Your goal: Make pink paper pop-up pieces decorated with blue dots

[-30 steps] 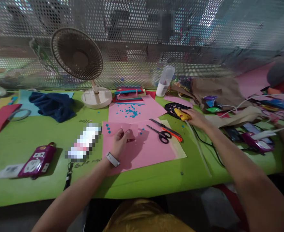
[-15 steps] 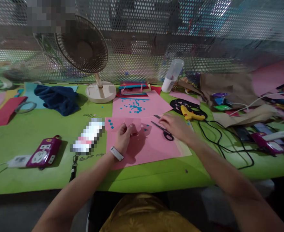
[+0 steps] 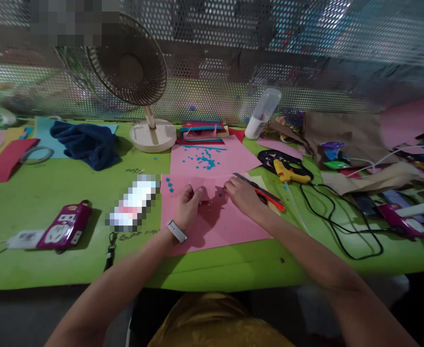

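A green table (image 3: 230, 274) spans the scene. Directly on it, a dark blue cloth (image 3: 92, 144) lies partly at far left, beside a standing fan (image 3: 132, 72); a purple power strip (image 3: 65, 226) sits near left, pink sheets (image 3: 212, 236) fill the middle, and a black cord (image 3: 358, 259) loops at right.

We see pink sheets (image 3: 215, 231) speckled with blue squares (image 3: 209, 164) on a lime-green table (image 3: 205, 272), a yellow glue gun (image 3: 287, 174), a black cord (image 3: 382, 248), an orange-and-black cutter (image 3: 274, 199) and a purple-and-white power strip (image 3: 64, 225). We also note a navy cloth (image 3: 89, 144), a beige fan (image 3: 130, 67), a pale grey wristband (image 3: 177, 231) and silvery, dot-perforated mesh (image 3: 215, 62).
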Motion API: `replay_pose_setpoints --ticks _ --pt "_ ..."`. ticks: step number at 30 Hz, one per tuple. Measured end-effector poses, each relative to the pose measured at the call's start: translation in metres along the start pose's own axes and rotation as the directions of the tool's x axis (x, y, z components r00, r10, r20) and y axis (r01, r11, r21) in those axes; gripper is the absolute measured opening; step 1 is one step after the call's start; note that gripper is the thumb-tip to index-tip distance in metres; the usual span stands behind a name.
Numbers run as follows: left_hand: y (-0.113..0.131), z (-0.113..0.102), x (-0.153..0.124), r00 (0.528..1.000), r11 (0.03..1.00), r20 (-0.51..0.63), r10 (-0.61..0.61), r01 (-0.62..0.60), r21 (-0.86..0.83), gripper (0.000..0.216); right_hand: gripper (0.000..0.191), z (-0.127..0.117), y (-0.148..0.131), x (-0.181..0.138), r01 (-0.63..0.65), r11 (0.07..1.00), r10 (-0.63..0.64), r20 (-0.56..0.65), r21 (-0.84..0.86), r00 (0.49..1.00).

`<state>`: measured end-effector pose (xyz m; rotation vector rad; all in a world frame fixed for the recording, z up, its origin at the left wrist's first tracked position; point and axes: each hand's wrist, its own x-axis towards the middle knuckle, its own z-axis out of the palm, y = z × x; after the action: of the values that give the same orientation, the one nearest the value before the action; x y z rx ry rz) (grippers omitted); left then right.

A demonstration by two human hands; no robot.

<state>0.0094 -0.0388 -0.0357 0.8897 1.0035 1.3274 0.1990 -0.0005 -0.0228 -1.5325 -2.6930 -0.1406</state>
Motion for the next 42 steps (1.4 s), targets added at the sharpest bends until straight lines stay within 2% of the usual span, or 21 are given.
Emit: replay_pose_setpoints --ticks 9,15,17,21,25,28,30,31,32,34,36,38,40,42 --pt "-0.002 -0.001 0.001 1.0 1.0 -0.018 0.013 -0.013 0.027 0.033 0.024 0.009 0.005 -0.001 0.009 1.0 -0.008 -0.065 0.006 0.998" --pt "0.001 0.001 0.0 0.999 0.999 -0.04 0.001 0.001 0.036 0.034 0.02 0.013 0.015 0.001 -0.035 0.987 0.055 -0.125 0.159 0.991" --pt "0.001 0.002 -0.001 0.999 1.0 -0.039 0.003 -0.002 0.026 0.033 0.017 0.013 0.016 0.001 -0.01 0.984 0.033 -0.127 0.176 0.991" --pt "0.001 0.001 0.0 0.999 0.999 -0.035 0.01 -0.008 0.039 0.034 0.014 0.012 0.013 -0.001 0.049 0.997 -0.041 -0.106 0.067 0.994" --pt "0.0 0.0 0.001 0.999 0.999 -0.028 0.018 -0.017 0.033 0.036 0.023 0.012 0.008 -0.001 0.036 0.999 -0.036 -0.073 -0.001 0.997" --pt "0.0 0.0 0.001 0.999 1.0 -0.034 0.013 -0.012 0.019 0.036 0.022 0.012 0.01 0.0 0.001 0.99 0.014 -0.103 0.143 0.995" --pt "0.0 0.001 0.001 1.0 1.0 -0.031 -0.002 0.002 0.006 0.035 0.017 0.011 0.014 -0.001 -0.026 0.935 0.089 -0.162 0.355 0.983" --pt "0.0 0.001 0.001 1.0 1.0 -0.024 -0.011 0.011 -0.002 0.035 0.014 0.01 0.015 -0.001 -0.035 0.875 0.139 -0.182 0.483 0.973" --pt "0.0 0.001 0.0 1.0 1.0 -0.016 -0.022 0.022 -0.009 0.036 0.011 0.009 0.017 -0.001 -0.041 0.788 0.189 -0.178 0.614 0.966" --pt "0.001 0.001 0.0 0.999 0.999 -0.016 -0.036 0.036 -0.013 0.037 0.008 0.007 0.018 -0.002 -0.071 0.549 0.261 -0.09 0.833 0.961" --pt "0.001 0.002 -0.001 0.999 0.999 -0.033 -0.038 0.038 -0.014 0.038 0.014 0.004 0.016 -0.002 -0.124 0.306 0.275 0.037 0.944 0.961" --pt "0.002 0.002 -0.002 0.998 0.999 -0.044 -0.035 0.035 -0.012 0.038 0.019 0.001 0.011 -0.003 -0.151 0.164 0.274 0.102 0.975 0.956" --pt "0.004 0.003 -0.004 0.999 0.999 -0.033 -0.043 0.043 -0.005 0.038 0.02 -0.003 0.004 -0.004 -0.12 0.152 0.285 0.073 0.981 0.956" --pt "0.005 0.004 -0.006 0.998 0.998 -0.017 -0.061 0.061 0.001 0.039 0.017 -0.007 -0.004 -0.008 -0.031 0.27 0.316 -0.058 0.962 0.947"
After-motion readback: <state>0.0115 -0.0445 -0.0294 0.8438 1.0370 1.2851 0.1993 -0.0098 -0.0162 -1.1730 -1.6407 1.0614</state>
